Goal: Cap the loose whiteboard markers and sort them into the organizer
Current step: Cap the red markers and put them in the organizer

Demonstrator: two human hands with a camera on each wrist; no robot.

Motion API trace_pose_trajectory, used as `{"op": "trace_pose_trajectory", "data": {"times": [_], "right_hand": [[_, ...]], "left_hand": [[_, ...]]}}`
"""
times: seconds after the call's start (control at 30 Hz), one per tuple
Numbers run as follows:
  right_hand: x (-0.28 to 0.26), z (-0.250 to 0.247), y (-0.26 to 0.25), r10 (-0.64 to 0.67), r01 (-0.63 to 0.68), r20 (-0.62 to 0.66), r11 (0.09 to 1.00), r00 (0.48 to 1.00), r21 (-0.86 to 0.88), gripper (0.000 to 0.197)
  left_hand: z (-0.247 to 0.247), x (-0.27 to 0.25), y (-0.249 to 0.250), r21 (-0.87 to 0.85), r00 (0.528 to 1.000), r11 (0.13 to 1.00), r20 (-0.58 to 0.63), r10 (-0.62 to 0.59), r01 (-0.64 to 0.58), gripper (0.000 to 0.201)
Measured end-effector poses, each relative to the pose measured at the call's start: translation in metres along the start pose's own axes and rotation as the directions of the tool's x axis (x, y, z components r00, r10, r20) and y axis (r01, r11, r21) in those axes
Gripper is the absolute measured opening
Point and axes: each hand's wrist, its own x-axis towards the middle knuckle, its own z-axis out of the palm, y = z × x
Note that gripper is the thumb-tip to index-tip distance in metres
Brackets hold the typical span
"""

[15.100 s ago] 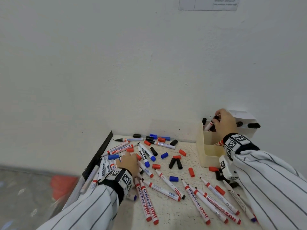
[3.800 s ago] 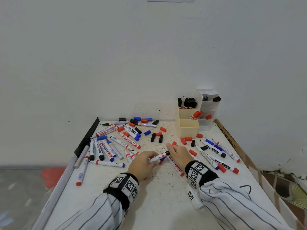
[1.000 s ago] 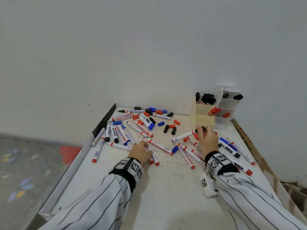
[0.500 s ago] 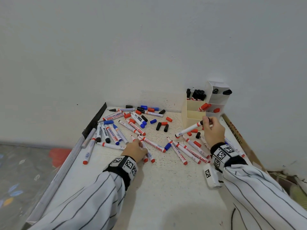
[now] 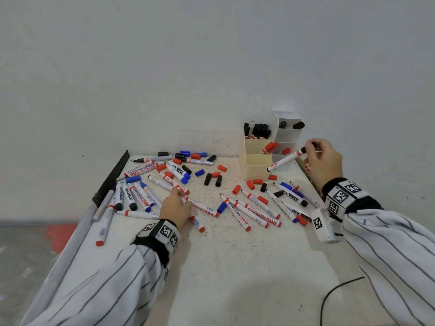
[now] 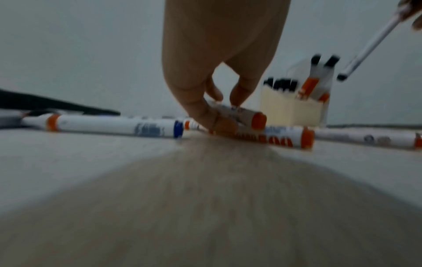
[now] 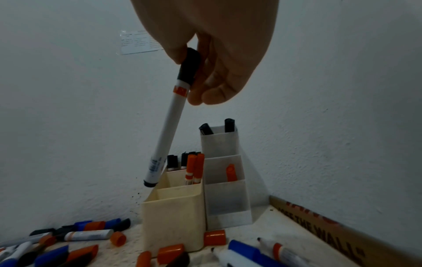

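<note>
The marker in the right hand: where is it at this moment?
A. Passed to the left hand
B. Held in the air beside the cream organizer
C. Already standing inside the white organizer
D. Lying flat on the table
B: the right hand pinches the black-capped marker by its cap, hanging just left of the cream organizer.

Smooth plastic markers [image 5: 253,204] lie on a matt, speckled white table [image 5: 235,267] beside a cream plastic organizer [image 5: 255,167].

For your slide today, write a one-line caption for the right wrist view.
Right hand holds a black-capped marker above the cream organizer.
</note>
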Motion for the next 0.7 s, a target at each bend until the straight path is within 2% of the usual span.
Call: {"op": "trace_pose_trajectory", "data": {"times": [0.3,0.53,0.7], "right_hand": [[0.009,-0.007,0.012,0.021,-0.021,0.031,1.0,0.999,-0.006,0.023],[0.022,-0.012,0.013,0.013,-0.012,0.039,1.0,0.999,-0.023,0.024],[0.03,-0.013,0.011,0.014,-0.015,0.024,1.0,1.0,0.004,0.025]], "left_hand": [[0.01,0.015,0.014,-0.094,0.999,0.995,-0.032,0.033,-0.036,0.026],[0.014,0.019,0.023,-0.175,0.991,0.976,-0.063,0.122,-0.131,0.025],[0.021,0.018,0.022,-0.259,0.991,0.958,-0.059,0.116,-0.128,0.024]]}}
